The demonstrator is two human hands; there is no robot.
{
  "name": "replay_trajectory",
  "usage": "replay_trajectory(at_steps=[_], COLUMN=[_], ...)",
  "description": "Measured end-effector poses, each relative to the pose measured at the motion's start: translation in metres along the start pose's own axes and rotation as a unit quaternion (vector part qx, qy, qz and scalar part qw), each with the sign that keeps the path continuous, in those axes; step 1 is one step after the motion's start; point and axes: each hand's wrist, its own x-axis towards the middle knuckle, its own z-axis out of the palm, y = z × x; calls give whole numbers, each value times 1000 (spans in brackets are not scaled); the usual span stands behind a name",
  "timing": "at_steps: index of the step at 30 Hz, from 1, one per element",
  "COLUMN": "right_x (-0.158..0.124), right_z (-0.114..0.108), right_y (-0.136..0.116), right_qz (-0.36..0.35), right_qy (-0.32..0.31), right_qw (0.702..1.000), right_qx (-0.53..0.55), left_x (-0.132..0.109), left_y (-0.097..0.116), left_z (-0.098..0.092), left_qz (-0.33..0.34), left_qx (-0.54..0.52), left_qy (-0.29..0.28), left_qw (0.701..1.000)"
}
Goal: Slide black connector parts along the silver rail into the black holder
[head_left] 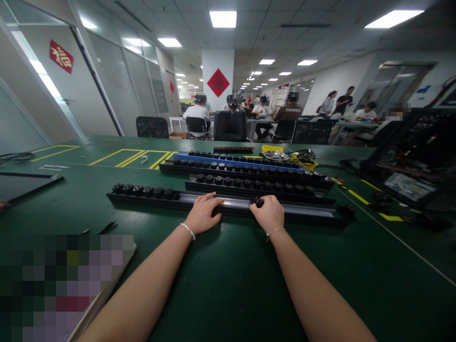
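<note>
A long black rail with a shiny channel (309,209) lies across the green table in front of me. Several small black round parts (142,190) sit in a row at its left end. My left hand (204,212) rests on the rail's near edge, fingers stretched out and holding nothing. Further right, my right hand (270,213) is closed around a small black round part (258,202) at the channel. Its exact kind cannot be made out. Just behind lies another black rail (256,187) filled with similar parts.
Farther back are a black rail (242,170) and a blue rail (181,157) with more parts. A yellow tray (272,148) with a metal dish (277,156) stands behind them. A dark screen-like panel (402,156) is at right. People sit at desks beyond.
</note>
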Motion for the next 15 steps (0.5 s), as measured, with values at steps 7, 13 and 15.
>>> replay_trajectory(at_steps=[7,13,15], right_x=[1,1,1], right_z=[0,-3,-4], right_y=[2,7,8], right_qz=[10,18,23], right_qy=[0,7,7], right_qw=[1000,1000,1000], right_qx=[-5,-14,-16], left_x=[0,0,0], left_y=[1,0,0], left_z=[-1,0,0], left_qz=[-3,-2,-1], left_qx=[2,4,4], left_qy=[-5,-3,-2], left_qw=[1000,1000,1000])
